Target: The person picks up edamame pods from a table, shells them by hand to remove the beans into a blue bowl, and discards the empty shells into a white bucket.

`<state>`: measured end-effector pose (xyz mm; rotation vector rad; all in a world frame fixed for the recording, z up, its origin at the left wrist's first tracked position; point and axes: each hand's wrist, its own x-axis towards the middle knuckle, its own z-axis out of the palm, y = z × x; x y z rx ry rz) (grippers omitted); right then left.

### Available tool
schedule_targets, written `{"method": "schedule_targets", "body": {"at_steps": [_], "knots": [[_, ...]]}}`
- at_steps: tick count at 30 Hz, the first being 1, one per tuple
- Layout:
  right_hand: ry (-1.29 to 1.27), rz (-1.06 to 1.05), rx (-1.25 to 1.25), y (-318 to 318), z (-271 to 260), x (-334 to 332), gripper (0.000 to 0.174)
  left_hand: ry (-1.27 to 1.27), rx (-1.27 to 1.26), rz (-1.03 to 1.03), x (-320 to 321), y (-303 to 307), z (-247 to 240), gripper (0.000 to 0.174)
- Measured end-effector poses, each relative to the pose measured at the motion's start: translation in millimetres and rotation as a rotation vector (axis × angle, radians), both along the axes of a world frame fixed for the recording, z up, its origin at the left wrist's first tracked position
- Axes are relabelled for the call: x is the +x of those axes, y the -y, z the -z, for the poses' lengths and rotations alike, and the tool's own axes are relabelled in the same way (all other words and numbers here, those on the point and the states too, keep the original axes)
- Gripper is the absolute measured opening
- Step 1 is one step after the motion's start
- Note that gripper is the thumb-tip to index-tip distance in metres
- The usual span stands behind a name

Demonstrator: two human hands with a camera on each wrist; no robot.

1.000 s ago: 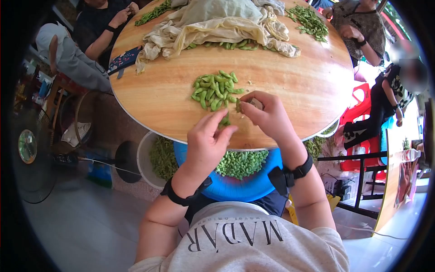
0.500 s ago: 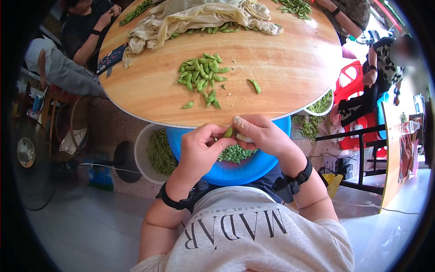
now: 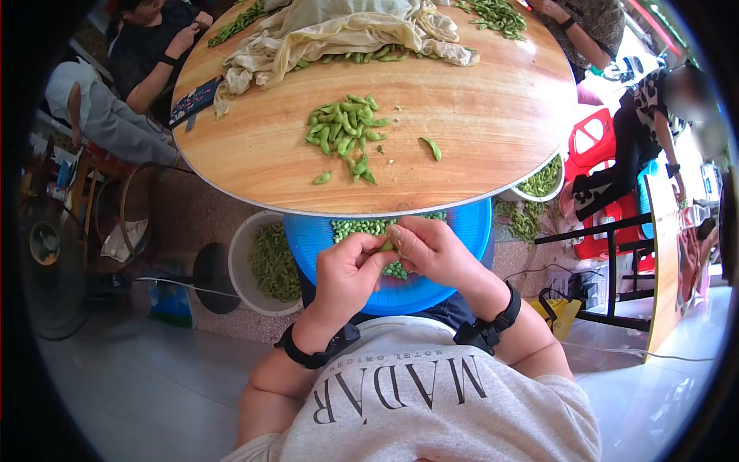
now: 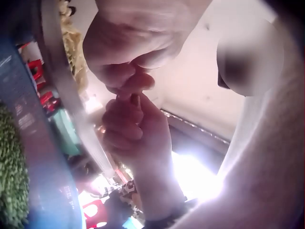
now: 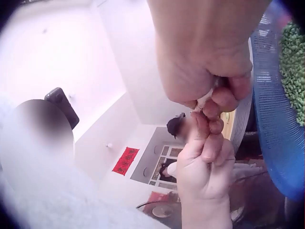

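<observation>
Over the blue basin (image 3: 304, 240) in the head view, my two hands meet at the fingertips. My left hand (image 3: 342, 273) pinches a green edamame pod (image 3: 387, 246) between thumb and fingers. From the other side, my right hand (image 3: 440, 254) grips the same pod, its thumb pressed on it, and whitish bits show on that thumb. Fingers hide most of the pod in both wrist views. Shelled green beans (image 3: 362, 227) lie in the basin beneath. On the table (image 3: 254, 165) sits a small heap of edamame pods (image 3: 344, 127); one loose pod (image 3: 431, 148) lies right of it.
A white bucket (image 3: 239, 266) of green pods or hulls stands left of the basin, another bucket (image 3: 560, 185) to the right. Crumpled cloth (image 3: 308, 42) covers more pods at the table's far side. A fan (image 3: 46, 246) stands left; red stools (image 3: 593, 138) stand right. Other people sit around.
Both hands have drawn back from the pods on the table to over the basin and come together on one pod. The last half second brings them slightly lower and closer. The camera view has shifted.
</observation>
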<state>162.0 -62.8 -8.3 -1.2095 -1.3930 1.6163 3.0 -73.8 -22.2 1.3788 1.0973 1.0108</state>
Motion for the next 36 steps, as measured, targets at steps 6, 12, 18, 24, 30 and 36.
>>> {"method": "schedule_targets", "body": {"at_steps": [6,12,18,24,30,36], "knots": [[0.030,-0.082,0.135,2,9,2,0.027,0.685,-0.650,0.108,-19,-9,8,0.013],[0.280,0.024,0.436,-5,5,6,0.026,0.468,-0.430,0.002,-13,-1,7,0.010],[0.097,-0.114,0.235,-3,5,1,0.021,0.427,-0.475,-0.040,-11,7,7,0.011],[0.187,-0.093,0.200,-5,4,4,0.010,0.338,-0.513,-0.040,-15,4,3,0.011],[0.676,0.220,0.658,-49,2,46,0.014,-0.116,0.010,-0.299,-61,-7,12,0.005],[0.554,0.013,0.762,-85,-8,6,0.023,-0.739,0.287,-0.509,-109,-21,16,0.021]]}}
